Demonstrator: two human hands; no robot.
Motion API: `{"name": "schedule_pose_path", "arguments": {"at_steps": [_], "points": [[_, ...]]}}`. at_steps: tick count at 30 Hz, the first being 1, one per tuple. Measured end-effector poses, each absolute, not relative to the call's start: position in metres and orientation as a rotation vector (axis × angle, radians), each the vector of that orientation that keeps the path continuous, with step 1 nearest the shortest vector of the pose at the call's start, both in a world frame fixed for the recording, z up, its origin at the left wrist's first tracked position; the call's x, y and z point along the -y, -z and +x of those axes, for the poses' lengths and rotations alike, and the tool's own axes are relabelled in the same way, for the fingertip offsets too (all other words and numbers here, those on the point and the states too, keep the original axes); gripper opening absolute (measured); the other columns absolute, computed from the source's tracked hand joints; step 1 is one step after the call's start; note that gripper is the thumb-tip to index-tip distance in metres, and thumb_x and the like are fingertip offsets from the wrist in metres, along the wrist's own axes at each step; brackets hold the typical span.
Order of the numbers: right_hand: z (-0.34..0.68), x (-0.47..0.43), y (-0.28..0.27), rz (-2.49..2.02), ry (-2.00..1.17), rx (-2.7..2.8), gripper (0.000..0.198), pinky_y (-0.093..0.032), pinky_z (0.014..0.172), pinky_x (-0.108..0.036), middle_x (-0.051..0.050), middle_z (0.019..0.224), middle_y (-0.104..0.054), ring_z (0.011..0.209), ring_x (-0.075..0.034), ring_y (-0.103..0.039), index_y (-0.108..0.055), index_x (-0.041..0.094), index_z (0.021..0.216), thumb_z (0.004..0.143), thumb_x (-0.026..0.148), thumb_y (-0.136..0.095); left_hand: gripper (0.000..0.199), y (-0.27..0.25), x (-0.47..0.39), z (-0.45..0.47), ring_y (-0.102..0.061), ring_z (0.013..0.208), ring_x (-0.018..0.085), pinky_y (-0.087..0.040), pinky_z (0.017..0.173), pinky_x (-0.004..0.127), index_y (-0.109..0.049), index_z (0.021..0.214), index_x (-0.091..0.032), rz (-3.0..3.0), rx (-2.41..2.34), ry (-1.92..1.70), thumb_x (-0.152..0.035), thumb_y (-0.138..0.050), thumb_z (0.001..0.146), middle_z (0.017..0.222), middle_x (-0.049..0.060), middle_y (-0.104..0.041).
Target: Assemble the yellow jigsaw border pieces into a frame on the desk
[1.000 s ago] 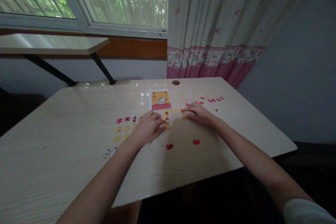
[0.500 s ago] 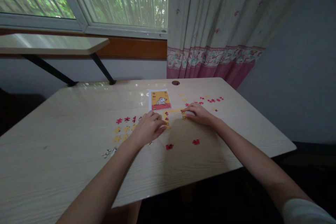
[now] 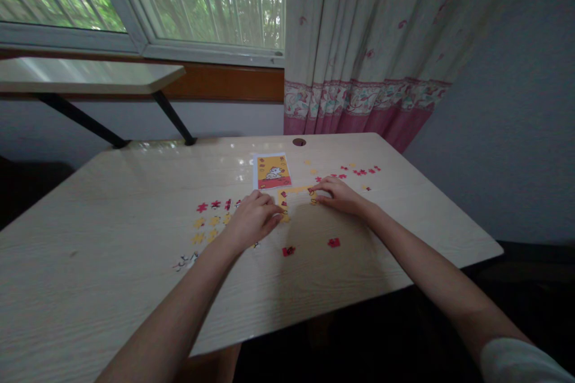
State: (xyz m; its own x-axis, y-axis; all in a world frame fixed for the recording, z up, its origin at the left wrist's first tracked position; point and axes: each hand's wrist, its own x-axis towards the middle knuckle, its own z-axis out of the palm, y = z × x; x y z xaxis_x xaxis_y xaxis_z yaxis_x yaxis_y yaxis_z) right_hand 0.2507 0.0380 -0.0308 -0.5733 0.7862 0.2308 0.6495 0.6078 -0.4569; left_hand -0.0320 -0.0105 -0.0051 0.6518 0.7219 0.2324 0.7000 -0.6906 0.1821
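Note:
Joined yellow jigsaw puzzle pieces (image 3: 296,190) form a top strip with a short column down each side. At the left column (image 3: 283,198), my left hand (image 3: 255,216) has its index finger and thumb closed at the lower piece. My right hand (image 3: 340,194) has index finger and thumb closed about the right column (image 3: 313,195), the index finger at its upper corner. Behind them lies a picture card (image 3: 273,171) of a white animal on yellow and red. Two red pieces, a left one (image 3: 288,251) and a right one (image 3: 333,243), lie apart nearer me.
Loose red pieces (image 3: 215,204), yellow pieces (image 3: 198,223) and white pieces (image 3: 184,261) lie in rows on the left, partly behind my left arm. More red pieces (image 3: 360,172) are scattered at the right. A raised shelf (image 3: 90,76) stands at the table's back left, near a cable hole (image 3: 299,142).
The view has shifted very slightly. Both hands stay at the side columns, and the pieces look unmoved on the table.

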Motion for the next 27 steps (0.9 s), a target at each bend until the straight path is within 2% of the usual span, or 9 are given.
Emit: {"name": "schedule_pose_path", "arguments": {"at_steps": [17, 22, 25, 27], "points": [[0.245, -0.034, 0.025, -1.190, -0.491, 2.432, 0.030, -0.039, 0.093, -0.037, -0.012, 0.112, -0.059, 0.107, -0.021, -0.052, -0.064, 0.018, 0.114, 0.086, 0.029, -0.056, 0.024, 0.008, 0.008, -0.031, -0.048, 0.084, 0.022, -0.040, 0.075, 0.036, -0.069, 0.097, -0.019, 2.826, -1.156, -0.473, -0.026, -0.048, 0.089, 0.085, 0.008, -0.060], [0.250, -0.043, 0.025, -1.269, -0.543, 2.195, 0.028, -0.045, 0.077, -0.030, -0.009, 0.101, -0.067, 0.083, -0.015, -0.059, -0.066, 0.017, 0.108, 0.088, 0.027, -0.049, 0.025, 0.010, 0.007, -0.033, -0.048, 0.080, 0.022, -0.039, 0.071, 0.035, -0.068, 0.096, -0.020, 2.840, -1.163, -0.519, -0.027, -0.046, 0.089, 0.083, 0.007, -0.059], [0.274, -0.061, 0.019, -1.514, -0.403, 1.971, 0.027, -0.045, 0.068, -0.026, -0.007, 0.088, -0.069, 0.073, -0.015, -0.059, -0.069, 0.016, 0.098, 0.085, 0.031, -0.051, 0.024, 0.012, 0.006, -0.035, -0.048, 0.079, 0.021, -0.038, 0.070, 0.034, -0.068, 0.095, -0.021, 2.877, -1.226, -0.534, -0.027, -0.046, 0.090, 0.083, 0.006, -0.060], [0.297, -0.075, 0.014, -1.746, -0.237, 1.875, 0.026, -0.044, 0.069, -0.027, -0.008, 0.081, -0.070, 0.072, -0.017, -0.060, -0.071, 0.015, 0.091, 0.084, 0.031, -0.052, 0.023, 0.013, 0.005, -0.036, -0.048, 0.080, 0.021, -0.038, 0.069, 0.034, -0.068, 0.094, -0.021, 2.892, -1.281, -0.541, -0.028, -0.047, 0.090, 0.083, 0.006, -0.060]]}}
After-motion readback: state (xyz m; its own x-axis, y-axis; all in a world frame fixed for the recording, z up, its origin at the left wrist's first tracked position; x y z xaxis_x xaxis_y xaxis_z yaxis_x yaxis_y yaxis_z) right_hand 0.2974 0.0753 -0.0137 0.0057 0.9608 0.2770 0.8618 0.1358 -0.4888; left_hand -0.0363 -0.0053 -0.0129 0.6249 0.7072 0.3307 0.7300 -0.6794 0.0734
